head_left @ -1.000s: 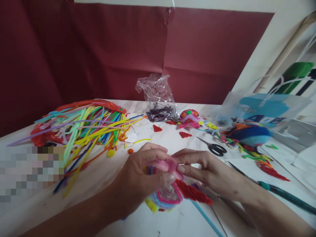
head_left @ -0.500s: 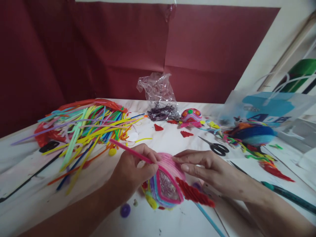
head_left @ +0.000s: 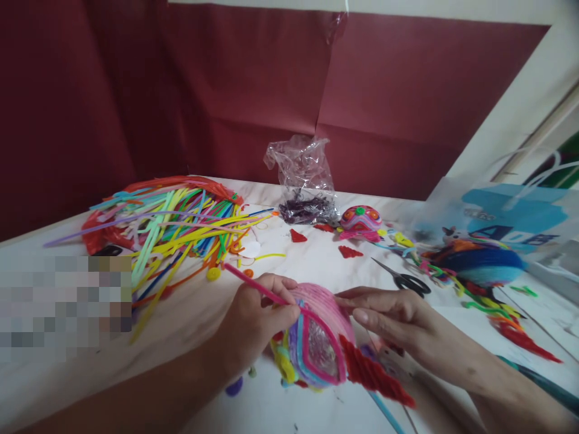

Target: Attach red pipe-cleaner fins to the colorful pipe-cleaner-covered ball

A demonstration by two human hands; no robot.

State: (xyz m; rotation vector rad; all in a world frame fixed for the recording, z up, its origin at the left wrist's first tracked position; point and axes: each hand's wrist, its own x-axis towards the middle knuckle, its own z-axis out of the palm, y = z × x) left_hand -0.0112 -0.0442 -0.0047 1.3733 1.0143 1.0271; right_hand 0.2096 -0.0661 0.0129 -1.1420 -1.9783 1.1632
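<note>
Evidently, a pink strip [head_left: 248, 279] is pinched between the thumb and forefinger of the left hand [head_left: 253, 316], its free end tilted up and to the left. The craft [head_left: 323, 299] is positioned between the two hands, at the near side of the bench [head_left: 181, 328]. Its pink side is touched by the fingers of the right hand [head_left: 404, 319]; whether it is gripped by them cannot be told. On the craft, a clear patch [head_left: 322, 349] is framed in pink, and beside it a red spike [head_left: 377, 374] is pointed rightward. Farther back, scissors [head_left: 409, 283], a pink figure [head_left: 360, 222] and a clear bag [head_left: 301, 175] are spread out, with stems [head_left: 190, 223] heaped at the left.
</note>
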